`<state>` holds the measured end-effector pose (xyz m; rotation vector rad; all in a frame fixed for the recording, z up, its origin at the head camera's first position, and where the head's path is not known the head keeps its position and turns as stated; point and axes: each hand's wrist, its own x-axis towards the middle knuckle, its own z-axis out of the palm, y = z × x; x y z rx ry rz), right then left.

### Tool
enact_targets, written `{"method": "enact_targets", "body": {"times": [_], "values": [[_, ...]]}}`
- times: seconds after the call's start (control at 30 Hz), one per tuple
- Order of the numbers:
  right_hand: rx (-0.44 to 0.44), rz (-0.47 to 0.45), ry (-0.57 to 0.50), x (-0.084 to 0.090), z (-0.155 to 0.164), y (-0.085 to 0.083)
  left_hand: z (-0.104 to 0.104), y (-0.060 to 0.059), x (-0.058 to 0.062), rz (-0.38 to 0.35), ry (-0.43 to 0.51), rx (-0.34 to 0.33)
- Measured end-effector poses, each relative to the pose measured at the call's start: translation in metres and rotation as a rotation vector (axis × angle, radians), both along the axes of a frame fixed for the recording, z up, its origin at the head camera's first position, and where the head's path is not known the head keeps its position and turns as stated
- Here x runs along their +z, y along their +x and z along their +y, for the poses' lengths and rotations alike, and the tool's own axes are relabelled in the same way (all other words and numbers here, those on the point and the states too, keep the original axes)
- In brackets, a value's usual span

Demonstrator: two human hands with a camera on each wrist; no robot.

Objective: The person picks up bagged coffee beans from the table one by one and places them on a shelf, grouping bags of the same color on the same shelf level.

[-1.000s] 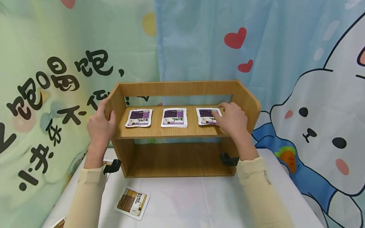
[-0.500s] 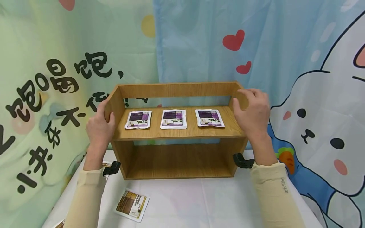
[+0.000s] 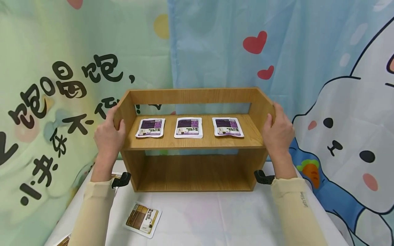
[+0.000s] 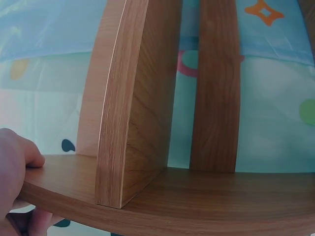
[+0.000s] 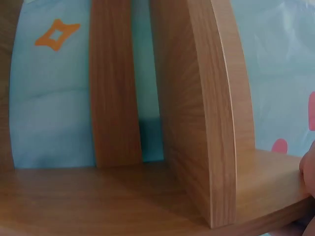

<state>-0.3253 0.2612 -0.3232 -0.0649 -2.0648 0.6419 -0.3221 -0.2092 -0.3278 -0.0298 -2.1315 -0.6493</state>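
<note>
A two-tier wooden shelf (image 3: 194,96) stands upright on the table in the head view. My left hand (image 3: 109,135) grips its left side panel, thumb on the inner face; the left wrist view shows the thumb (image 4: 30,153) over that board's edge. On the opposite side my right hand (image 3: 279,133) holds the right side panel, its fingers mostly hidden behind the board. Three flat purple-and-white packets lie in a row on the upper tier: a left packet (image 3: 150,127), a middle packet (image 3: 188,127) and a right packet (image 3: 228,127). Neither hand touches them.
A brown-and-white packet (image 3: 143,219) lies on the white tablecloth (image 3: 197,218) in front of the shelf. Another brown packet (image 3: 63,241) shows partly at the lower left, and one more peeks out behind the left wrist. Printed curtains (image 3: 209,41) hang behind.
My right hand has left the right-hand packet, moved right and taken hold of the shelf's right side panel. My left hand has kept its grip on the left panel.
</note>
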Motion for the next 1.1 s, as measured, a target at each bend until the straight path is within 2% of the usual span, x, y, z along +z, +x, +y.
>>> {"method": "enact_targets", "body": {"times": [0.1,0.23,0.37,0.47,0.57,0.7,0.83,1.0,1.1], "values": [[-0.001,-0.003,0.015,-0.002,0.003,-0.001,0.0,0.0,0.001,-0.009,0.004,-0.005],[0.018,-0.023,0.036,-0.004,0.005,-0.001,0.0,0.008,-0.006,-0.039,0.035,-0.045],[0.021,-0.016,0.034,-0.002,0.008,-0.001,-0.001,0.02,-0.018,-0.058,0.144,-0.133],[0.027,-0.018,0.014,-0.001,0.007,-0.001,-0.004,0.033,-0.032,-0.08,0.246,-0.18],[0.026,-0.029,0.003,-0.001,0.005,-0.001,-0.01,0.048,-0.051,-0.126,0.294,-0.184],[0.016,-0.037,0.008,-0.001,0.001,-0.001,-0.021,0.07,-0.084,-0.228,0.298,-0.177],[-0.007,-0.032,0.004,-0.001,0.0,-0.003,-0.029,0.087,-0.118,-0.4,0.255,-0.208],[-0.022,-0.03,-0.011,-0.003,0.002,-0.002,-0.031,0.099,-0.158,-0.627,0.211,-0.24],[-0.022,-0.025,-0.006,-0.003,0.002,-0.003,-0.027,0.105,-0.176,-0.726,0.188,-0.234]]}}
